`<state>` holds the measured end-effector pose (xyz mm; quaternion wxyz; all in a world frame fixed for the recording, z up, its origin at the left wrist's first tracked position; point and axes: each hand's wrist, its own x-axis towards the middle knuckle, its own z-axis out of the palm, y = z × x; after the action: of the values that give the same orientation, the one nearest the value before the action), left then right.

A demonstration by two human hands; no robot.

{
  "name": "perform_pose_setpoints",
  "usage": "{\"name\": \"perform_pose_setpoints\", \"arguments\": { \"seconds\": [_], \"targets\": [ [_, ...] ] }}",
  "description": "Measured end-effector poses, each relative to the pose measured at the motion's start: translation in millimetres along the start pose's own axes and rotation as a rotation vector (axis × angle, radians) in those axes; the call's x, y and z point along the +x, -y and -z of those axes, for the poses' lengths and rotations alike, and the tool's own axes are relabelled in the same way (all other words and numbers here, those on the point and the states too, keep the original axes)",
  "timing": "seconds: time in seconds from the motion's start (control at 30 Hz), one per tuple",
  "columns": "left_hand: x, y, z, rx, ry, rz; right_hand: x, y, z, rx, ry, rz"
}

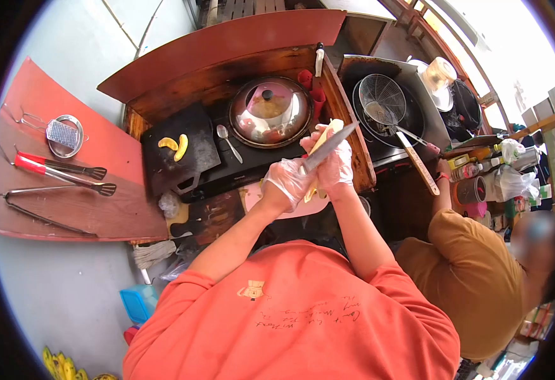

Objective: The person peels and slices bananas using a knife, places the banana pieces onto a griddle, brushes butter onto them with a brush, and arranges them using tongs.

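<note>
My left hand (288,180), in a clear plastic glove, is closed around the handle of a knife (331,147). The blade points up and to the right, across the front of my right hand (339,166). That hand, also gloved, is closed on a pale banana (335,125), partly hidden behind the blade. Strips of yellow peel (311,192) hang below my hands. Under them is a pink board or tray (316,206), mostly covered by my arms. Two yellow banana pieces (181,147) lie on a black flat pan (202,161) to the left.
A domed lid (270,113) covers a pan on the stove, with a spoon (229,143) beside it. Tongs (68,176) and a grater (64,134) hang at left. A wire skimmer (382,99) rests over a wok at right. A person in a brown shirt (473,278) stands close on the right.
</note>
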<state>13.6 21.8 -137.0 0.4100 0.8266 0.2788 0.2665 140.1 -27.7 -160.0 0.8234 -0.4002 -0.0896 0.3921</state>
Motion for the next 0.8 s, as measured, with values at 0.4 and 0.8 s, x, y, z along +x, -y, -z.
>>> {"name": "perform_pose_setpoints", "arguments": {
  "seconds": [0.4, 0.8],
  "targets": [
    [9, 39, -6, 0.419, 0.272, -0.635, 10, 18, 68, 0.549, 0.187, -0.592],
    [38, 55, -12, 0.544, 0.527, -0.119, -20, 2, 140, 0.383, -0.103, -0.681]
  ]
}}
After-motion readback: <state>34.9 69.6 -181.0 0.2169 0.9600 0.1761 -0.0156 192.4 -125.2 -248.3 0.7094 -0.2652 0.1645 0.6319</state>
